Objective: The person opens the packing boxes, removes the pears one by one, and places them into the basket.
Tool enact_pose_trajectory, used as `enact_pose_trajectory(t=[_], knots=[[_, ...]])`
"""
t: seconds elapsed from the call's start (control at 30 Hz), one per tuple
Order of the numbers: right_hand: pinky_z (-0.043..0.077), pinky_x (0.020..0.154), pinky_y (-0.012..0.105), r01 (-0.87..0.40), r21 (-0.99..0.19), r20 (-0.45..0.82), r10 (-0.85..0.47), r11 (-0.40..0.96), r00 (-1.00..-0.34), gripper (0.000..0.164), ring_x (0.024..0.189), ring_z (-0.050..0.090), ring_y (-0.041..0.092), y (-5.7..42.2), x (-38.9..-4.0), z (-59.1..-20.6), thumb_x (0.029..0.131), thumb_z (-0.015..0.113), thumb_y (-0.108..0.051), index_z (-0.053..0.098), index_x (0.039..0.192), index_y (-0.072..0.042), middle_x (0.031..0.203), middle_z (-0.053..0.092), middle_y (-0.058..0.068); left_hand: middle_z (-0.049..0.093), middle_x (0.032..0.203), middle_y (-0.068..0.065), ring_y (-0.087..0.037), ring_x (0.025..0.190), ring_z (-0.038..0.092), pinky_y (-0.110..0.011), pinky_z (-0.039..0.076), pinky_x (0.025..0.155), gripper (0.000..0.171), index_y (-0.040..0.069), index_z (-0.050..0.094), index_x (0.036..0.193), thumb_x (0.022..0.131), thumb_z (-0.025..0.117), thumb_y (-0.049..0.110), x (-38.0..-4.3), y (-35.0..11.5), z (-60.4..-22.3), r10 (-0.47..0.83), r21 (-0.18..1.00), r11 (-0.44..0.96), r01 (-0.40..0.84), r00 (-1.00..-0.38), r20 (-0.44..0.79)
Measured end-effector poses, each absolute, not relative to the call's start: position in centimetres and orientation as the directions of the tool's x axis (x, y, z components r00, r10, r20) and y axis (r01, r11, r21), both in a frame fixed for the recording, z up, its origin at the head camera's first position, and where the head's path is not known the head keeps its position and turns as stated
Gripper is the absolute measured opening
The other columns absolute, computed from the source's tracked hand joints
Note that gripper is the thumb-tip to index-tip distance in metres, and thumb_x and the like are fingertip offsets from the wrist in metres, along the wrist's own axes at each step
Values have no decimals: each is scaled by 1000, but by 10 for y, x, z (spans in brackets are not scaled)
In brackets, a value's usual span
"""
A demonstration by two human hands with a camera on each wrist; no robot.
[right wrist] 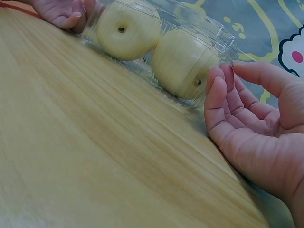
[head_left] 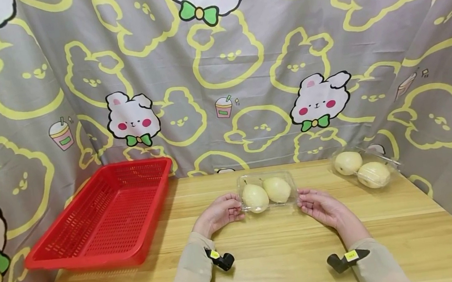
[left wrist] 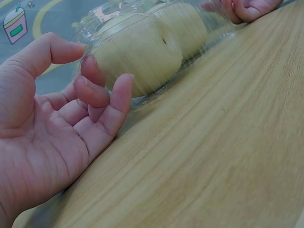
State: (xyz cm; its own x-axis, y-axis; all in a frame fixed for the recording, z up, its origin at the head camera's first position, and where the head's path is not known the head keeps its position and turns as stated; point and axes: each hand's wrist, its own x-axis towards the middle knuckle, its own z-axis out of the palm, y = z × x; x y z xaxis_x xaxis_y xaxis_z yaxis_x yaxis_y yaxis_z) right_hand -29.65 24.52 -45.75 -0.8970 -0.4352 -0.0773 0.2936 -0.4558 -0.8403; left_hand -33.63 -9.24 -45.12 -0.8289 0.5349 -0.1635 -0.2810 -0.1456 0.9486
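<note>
Left hand (head_left: 219,214) half closed, thumb and forefinger pinching left end of clear box (head_left: 277,206). Right hand (head_left: 319,205) likewise, fingers bent, thumb and forefinger pinching right end. Box sits between hands, mid-surface (head_left: 281,255), 2 pale pears (head_left: 277,189) inside. Red basket (head_left: 97,260) off left; 2nd clear box (head_left: 393,163), also 2 pears (head_left: 374,174), back right.

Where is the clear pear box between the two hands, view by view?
Head: the clear pear box, slightly right of centre, lower half.
Left wrist: top middle.
Right wrist: top middle.
Shared landmark: the left hand, at the box's left end in every view.
</note>
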Motion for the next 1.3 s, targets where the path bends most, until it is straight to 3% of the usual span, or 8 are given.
enact_pose_trajectory(t=[0.77,0.97,1.1,1.3], knots=[[55,76,21,290,-855,-66,-465,-430,-883,30,82,67,11,246,-294,-453,102,34,2,61,103,-11,85,70,-1,55,75,2,-8,65,53,-30,58,74,13,11,49,94,90,51,-1,-339,-89,-452,533,948,-154,-280,-831,-159],[55,77,21,306,-858,-73,-492,-412,-868,29,81,66,10,249,-294,-453,101,33,3,59,102,-11,84,69,-1,61,78,2,-9,66,55,-30,58,72,14,9,52,105,92,56,4,-342,-94,-448,535,958,-97,-270,-826,-178],[54,77,21,305,-858,-70,-496,-412,-866,29,81,65,10,249,-294,-455,100,34,3,59,102,-11,84,69,-1,59,78,2,-8,64,54,-30,57,73,18,5,52,112,94,56,7,-343,-100,-444,493,970,-59,-234,-852,-176],[54,77,21,304,-858,-64,-501,-414,-863,30,82,65,10,245,-296,-457,101,34,3,61,101,-12,85,68,-2,57,82,0,-7,62,53,-30,56,71,24,-1,50,118,96,52,10,-342,-105,-431,313,974,-67,-217,-931,-186]])
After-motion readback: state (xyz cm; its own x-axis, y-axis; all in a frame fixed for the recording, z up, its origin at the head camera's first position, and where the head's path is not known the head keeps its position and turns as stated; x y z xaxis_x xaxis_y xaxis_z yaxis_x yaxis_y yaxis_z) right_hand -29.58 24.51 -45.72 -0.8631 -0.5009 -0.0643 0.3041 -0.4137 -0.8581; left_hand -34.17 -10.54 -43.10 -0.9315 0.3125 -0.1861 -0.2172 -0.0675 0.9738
